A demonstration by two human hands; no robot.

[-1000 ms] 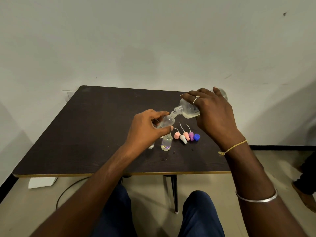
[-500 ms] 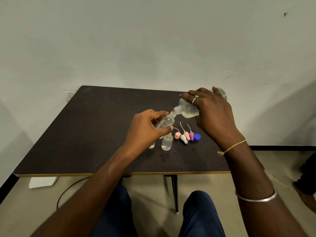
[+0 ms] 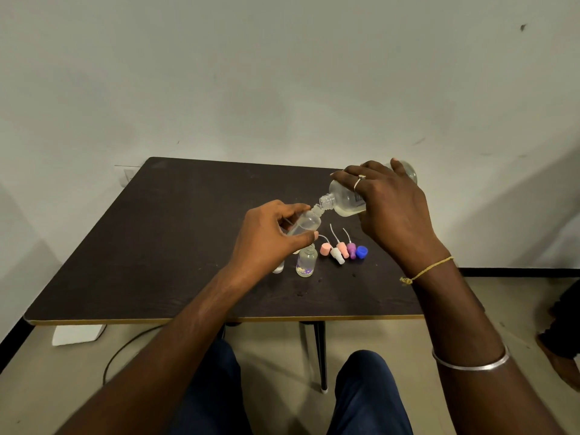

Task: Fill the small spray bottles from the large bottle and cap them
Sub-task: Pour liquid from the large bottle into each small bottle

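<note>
My right hand [image 3: 389, 208] grips the large clear bottle [image 3: 343, 202], tipped nearly flat with its open neck pointing left. My left hand [image 3: 270, 237] holds a small clear spray bottle [image 3: 306, 222] tilted so that its mouth meets the large bottle's neck. A second small bottle [image 3: 306, 263] with a purple floral print stands uncapped on the dark table [image 3: 157, 246]. Another clear small bottle [image 3: 277, 266] stands just left of it, mostly hidden by my left hand. Several spray caps lie to the right: pink [image 3: 325, 248], white [image 3: 337, 255], pink [image 3: 343, 249], purple [image 3: 351, 250]. A blue cap [image 3: 362, 252] sits beside them.
The table's front edge [image 3: 219, 320] has a light trim and runs above my knees. A white wall stands right behind the table. On the floor lie a white block [image 3: 78, 334] and a dark cable [image 3: 125, 350]. Another person's foot [image 3: 561, 340] shows at the right edge.
Both hands and the two held bottles stay almost still, mouth to mouth. The large bottle seems tipped slightly more.
</note>
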